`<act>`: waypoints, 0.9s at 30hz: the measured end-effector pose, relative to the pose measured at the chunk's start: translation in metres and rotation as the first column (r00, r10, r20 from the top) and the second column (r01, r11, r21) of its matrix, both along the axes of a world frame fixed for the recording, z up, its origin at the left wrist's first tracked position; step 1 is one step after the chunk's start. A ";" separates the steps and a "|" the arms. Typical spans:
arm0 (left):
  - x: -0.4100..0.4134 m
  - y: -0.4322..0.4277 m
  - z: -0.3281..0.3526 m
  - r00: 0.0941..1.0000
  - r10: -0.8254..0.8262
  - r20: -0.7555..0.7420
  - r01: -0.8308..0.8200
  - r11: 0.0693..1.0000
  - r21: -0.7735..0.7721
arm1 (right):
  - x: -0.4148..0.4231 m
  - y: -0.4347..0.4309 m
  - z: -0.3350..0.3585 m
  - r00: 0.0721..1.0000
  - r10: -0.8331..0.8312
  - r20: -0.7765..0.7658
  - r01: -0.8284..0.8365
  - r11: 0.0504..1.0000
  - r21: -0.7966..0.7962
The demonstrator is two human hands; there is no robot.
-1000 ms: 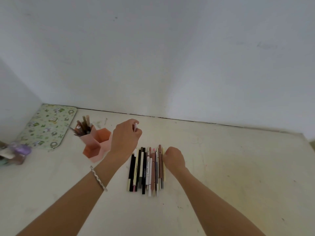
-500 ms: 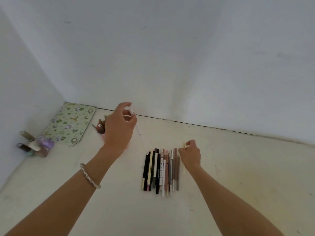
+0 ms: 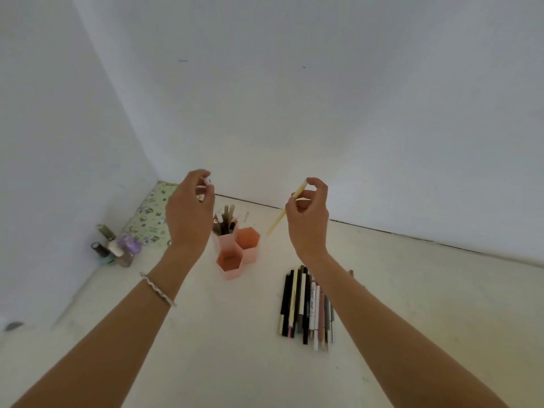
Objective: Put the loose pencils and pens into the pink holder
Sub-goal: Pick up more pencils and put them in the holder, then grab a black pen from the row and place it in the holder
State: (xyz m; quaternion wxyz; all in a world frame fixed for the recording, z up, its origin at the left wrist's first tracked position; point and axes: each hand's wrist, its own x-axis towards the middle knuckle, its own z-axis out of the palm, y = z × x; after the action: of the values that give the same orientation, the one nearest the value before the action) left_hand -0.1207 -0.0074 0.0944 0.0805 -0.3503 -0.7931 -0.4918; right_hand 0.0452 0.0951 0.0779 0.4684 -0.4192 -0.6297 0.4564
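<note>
**Both hands up, 1 pencil lifted clear of the row**

Half a second ago the right hand (image 3: 307, 219) was down at the far end of the loose row, fingertips on a pale pencil. Now it is raised above the table (image 3: 235, 363), and it pinches that cream pencil (image 3: 277, 220) between thumb and curled fingers near its upper end. The thin, straight shaft slants down and left, and its lower tip hangs in the air just right of the pink holder (image 3: 234, 272).

The left hand (image 3: 188, 213) has also shifted: it covered the holder before, and now it sits left of it and higher, leaving the holder in plain sight. Its fingers are curled with thumb and forefinger closed on what looks like a white pen (image 3: 207, 181); only a small tip shows, so the grip is hard to read. A thin braided metal bracelet (image 3: 157, 288) circles that wrist.

The holder stands on the table between the 2 forearms. It is smooth matte plastic, 3 hexagonal cells joined in a cluster. The back-left cell holds a bunch of upright pens (image 3: 225, 222); the other 2 show only their orange-tinted insides.

The loose pens and pencils (image 3: 306, 307) lie side by side in a tight row right of the holder. They are slim sticks in black, white, cream, grey and dusty pink, partly crossed by the right forearm.

A floral-print mat (image 3: 153, 219) lies flat in the far-left corner, and small glass bottles (image 3: 117, 248) cluster beside it against the plain white wall (image 3: 294, 83).
</note>
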 end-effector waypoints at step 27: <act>0.078 0.001 -0.044 0.949 -0.316 0.008 0.306 0.914 -0.266 | -0.004 -0.015 -0.037 0.915 -0.047 0.401 -0.129 0.907 0.401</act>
State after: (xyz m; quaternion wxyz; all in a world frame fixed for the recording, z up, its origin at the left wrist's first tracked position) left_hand -0.0424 -0.0066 0.0507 -0.0322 -0.4881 -0.7841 -0.3821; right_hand 0.0412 0.0798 0.0408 0.3982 -0.3798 -0.8042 0.2247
